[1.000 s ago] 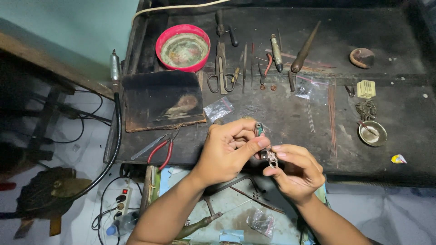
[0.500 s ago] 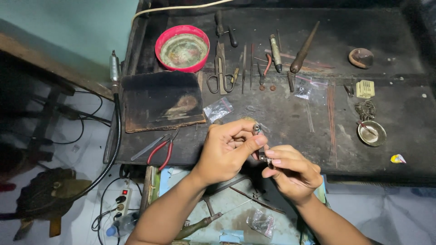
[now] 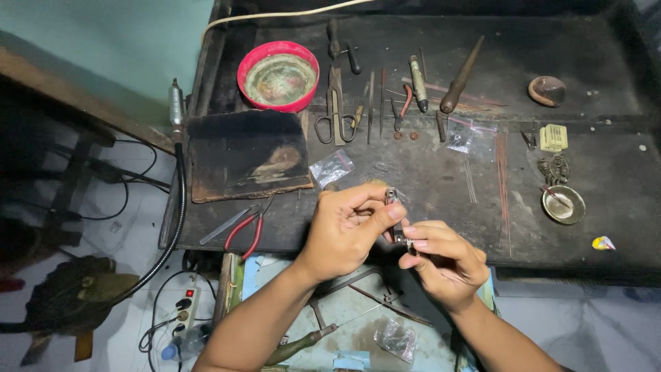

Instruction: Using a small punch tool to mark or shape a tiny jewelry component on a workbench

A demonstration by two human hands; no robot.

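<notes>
Dark, scorched workbench (image 3: 441, 172) seen from above, pale green wall at upper left, light floor below with cables. Left edge: flexible-shaft handpiece (image 3: 176, 103) standing at the bench corner, its black hose running down toward a power strip (image 3: 186, 308) on the floor. Bench, left part: charred rectangular block (image 3: 248, 155); red-handled pliers (image 3: 249, 231) near the front edge; red bowl (image 3: 278, 76) behind the block; small clear plastic bag (image 3: 331, 167) just right of the block. Bench, middle: scissors (image 3: 335, 114), then a row of files and gravers, among them a wooden-handled tool (image 3: 460, 77). Front, middle: left hand (image 3: 344, 231), thumb and forefinger closed on a small metal piece (image 3: 394, 200), which stands up just above the fingertips; right hand (image 3: 441, 262) just beside and touching the left, fingers pinched shut on the lower end of the same piece; what else it may hold cannot be told. The piece sits between the two grips, over the bench's front edge. Bench, right part: second clear bag (image 3: 460, 134), brown shell-shaped dish (image 3: 547, 90), pale rectangular card (image 3: 553, 137), round metal dish (image 3: 563, 204), small yellow scrap (image 3: 603, 242) at far right. Below the hands: lower tray with a green-handled tool (image 3: 299, 342).
</notes>
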